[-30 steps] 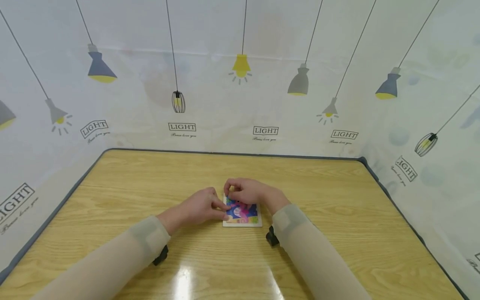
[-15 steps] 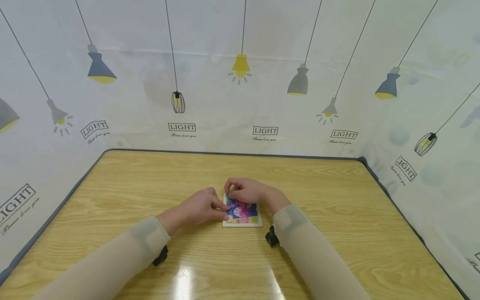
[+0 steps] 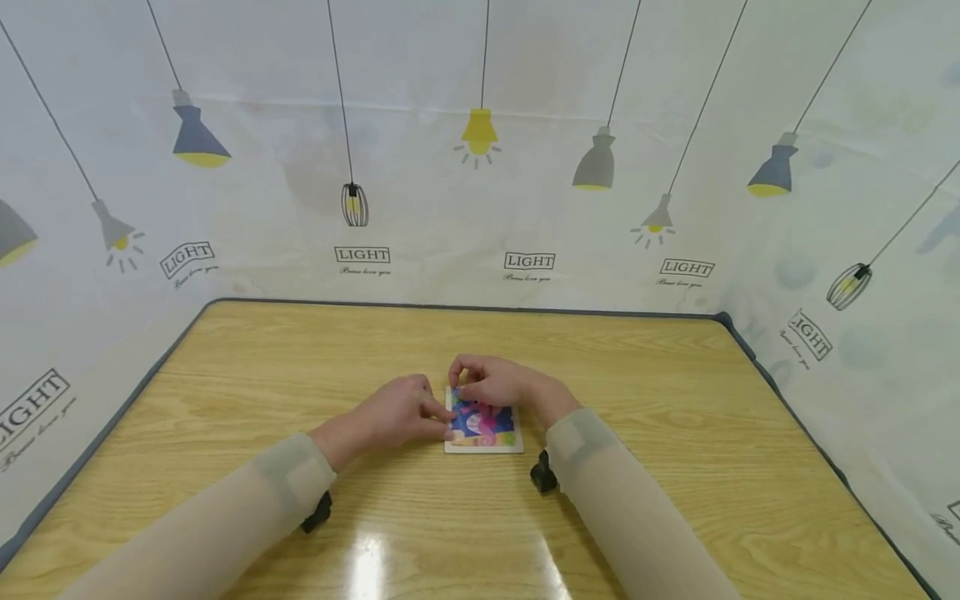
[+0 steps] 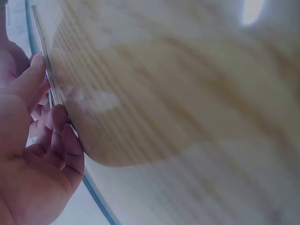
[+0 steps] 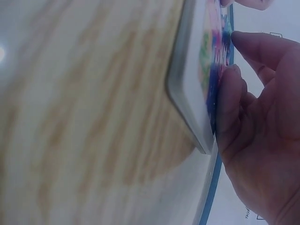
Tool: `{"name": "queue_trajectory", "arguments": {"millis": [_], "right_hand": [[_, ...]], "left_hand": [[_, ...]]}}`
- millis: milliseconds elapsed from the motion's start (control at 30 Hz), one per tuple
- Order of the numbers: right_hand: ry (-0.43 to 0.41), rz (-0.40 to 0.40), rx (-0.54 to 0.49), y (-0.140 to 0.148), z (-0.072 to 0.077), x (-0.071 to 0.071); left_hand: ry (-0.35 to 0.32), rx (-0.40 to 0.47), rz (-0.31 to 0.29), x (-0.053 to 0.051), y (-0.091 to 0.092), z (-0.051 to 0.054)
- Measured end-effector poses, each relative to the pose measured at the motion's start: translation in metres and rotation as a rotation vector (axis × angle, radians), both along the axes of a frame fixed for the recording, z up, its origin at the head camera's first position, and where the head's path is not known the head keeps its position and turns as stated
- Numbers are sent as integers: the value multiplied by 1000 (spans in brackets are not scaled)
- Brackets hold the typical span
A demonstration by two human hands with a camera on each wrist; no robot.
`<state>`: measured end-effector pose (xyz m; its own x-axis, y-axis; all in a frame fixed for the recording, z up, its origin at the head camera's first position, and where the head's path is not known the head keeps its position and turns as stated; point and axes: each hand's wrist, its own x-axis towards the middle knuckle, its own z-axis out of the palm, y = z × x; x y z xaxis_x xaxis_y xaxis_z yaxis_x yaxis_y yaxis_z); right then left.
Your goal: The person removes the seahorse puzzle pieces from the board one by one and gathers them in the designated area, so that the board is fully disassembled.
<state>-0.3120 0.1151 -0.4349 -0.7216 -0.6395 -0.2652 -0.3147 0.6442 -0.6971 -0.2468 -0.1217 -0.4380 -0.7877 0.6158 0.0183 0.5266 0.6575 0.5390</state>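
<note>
A small square picture board [image 3: 487,429] with a white rim lies flat on the wooden table, a pink creature on blue printed across it. At its left edge my left hand [image 3: 401,414] holds the rim with thumb and fingertips; the left wrist view shows these fingers [image 4: 61,124] curled against the thin edge. My right hand [image 3: 495,382] reaches over the far side, thumb and index finger bent together at the far left corner. Seen from the right wrist, its fingertips touch the picture [image 5: 216,61]. The right hand covers the board's far part, and any small piece under its fingertips is hidden.
The wooden table [image 3: 300,350] has a dark border along its edges. Behind and beside it stand pale walls [image 3: 420,183] printed with hanging lamps. Black wrist devices [image 3: 543,473] sit under both sleeves. Light glares off the table's near part.
</note>
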Motion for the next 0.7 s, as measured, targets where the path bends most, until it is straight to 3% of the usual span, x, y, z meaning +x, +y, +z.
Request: {"name": "queue_trajectory", "arguments": {"millis": [267, 567, 700], "right_hand": [[-4, -8, -30, 4, -2, 0], [-117, -47, -101, 6, -1, 0], [-124, -58, -100, 6, -1, -1]], "left_hand": [[-29, 11, 5, 1, 1, 1], [-48, 3, 20, 0, 1, -1], [-47, 3, 22, -1, 0, -1]]}}
